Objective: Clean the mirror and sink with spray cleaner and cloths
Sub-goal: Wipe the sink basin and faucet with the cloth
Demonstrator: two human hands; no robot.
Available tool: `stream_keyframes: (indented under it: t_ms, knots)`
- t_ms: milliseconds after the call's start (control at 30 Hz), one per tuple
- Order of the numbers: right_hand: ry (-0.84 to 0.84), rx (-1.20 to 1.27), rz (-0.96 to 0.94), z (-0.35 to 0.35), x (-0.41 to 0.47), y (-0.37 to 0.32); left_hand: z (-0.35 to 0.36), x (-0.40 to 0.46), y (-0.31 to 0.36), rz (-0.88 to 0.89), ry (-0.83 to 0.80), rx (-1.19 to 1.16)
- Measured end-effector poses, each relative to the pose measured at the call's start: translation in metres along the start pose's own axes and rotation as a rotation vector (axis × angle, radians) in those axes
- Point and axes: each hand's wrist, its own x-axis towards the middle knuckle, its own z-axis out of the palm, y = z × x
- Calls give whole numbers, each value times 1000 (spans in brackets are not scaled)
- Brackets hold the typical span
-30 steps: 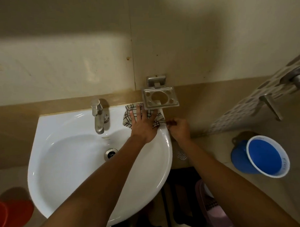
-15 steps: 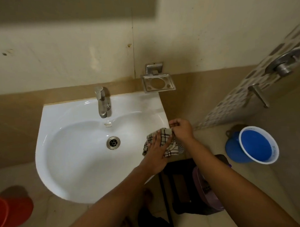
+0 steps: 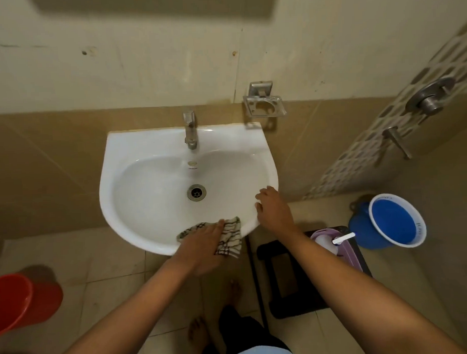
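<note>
Under left grip [image 3: 203, 245], cloth [image 3: 229, 238]

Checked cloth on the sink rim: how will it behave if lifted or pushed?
Likely floppy: the cloth drapes over the sink rim, one corner hanging free. Probably light, since the left hand moves it with flat fingers. It should slide easily on the glossy basin and may bunch up.

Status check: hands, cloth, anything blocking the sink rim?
Left hand presses cloth on sink front rim. Right hand rests on right rim, holds nothing. Rim clear of other things.
</note>
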Motion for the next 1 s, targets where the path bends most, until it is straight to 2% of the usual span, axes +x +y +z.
stream_keyframes:
  t_ms: [200, 333, 467, 733, 867, 1000]
  knots:
    - [0, -67, -64, 3, -12, 3, -18, -40, -56, -86, 51, 187]
    - [-7, -123, -73, 5, -11, 6, -19, -41, -68, -196, 83, 215]
    - [-47, -186, -118, 6, -11, 10, -4, -35, -42, -298, 124, 218]
    - [-82, -237, -196, 11, -4, 21, 20, -7, 48, -343, 207, 222]
    - [-81, -252, -209, 11, -2, 21, 30, -14, 32, -226, 319, 276]
    - [-71, -212, -216, 18, -2, 20, 32, -40, -12, -157, 362, 325]
